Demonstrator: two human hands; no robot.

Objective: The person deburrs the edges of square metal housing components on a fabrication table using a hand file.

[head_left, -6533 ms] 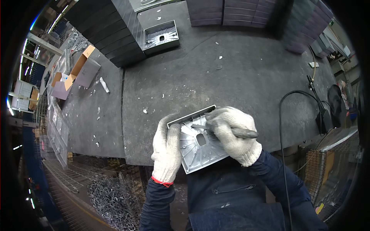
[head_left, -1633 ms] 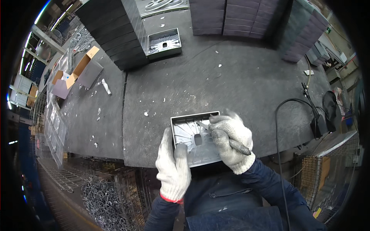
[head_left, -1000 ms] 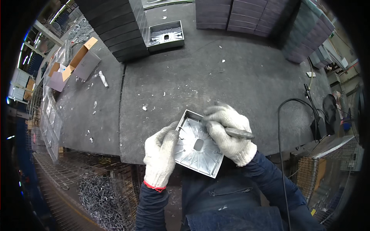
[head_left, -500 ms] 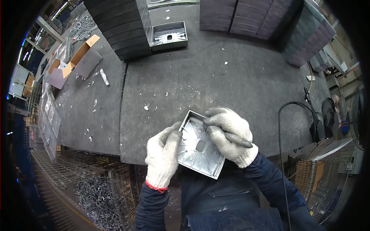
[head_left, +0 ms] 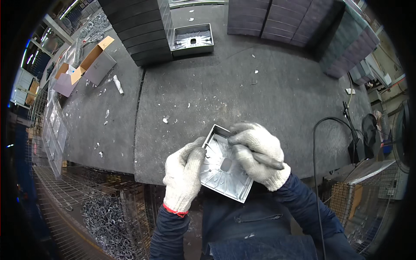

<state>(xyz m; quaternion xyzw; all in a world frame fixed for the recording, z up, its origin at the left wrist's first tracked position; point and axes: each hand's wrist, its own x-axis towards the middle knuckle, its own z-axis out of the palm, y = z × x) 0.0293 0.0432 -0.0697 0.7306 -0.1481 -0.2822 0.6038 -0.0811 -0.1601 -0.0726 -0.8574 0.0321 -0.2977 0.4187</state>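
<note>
A square, shallow metal housing (head_left: pixel 214 175) is tilted toward me at the table's near edge. Ribs fan out inside it from a square hole in the middle. My left hand (head_left: pixel 183 175), in a white knitted glove with a red cuff, grips its left side, thumb over the rim. Over the upper right wall lies my right hand (head_left: pixel 260 151), gloved too, its fingers curled and closed. Whatever those fingers may hold is hidden; a dark grey strip shows along them, which could be soiled glove. Another similar housing (head_left: pixel 193 51) rests on the table farther away.
Dark stacked blocks (head_left: pixel 141 32) stand at the back left, purplish stacks (head_left: pixel 284 21) at the back right. An open carton (head_left: pixel 99 67) is on the left. White scraps dot the grey table (head_left: pixel 186 86). A black cable (head_left: pixel 315 151) hangs at right; a wire bin (head_left: pixel 112 225) holds metal pieces.
My right hand has shifted very slightly at the housing's upper right wall. The left hand keeps its grip; the view has shifted a little.
</note>
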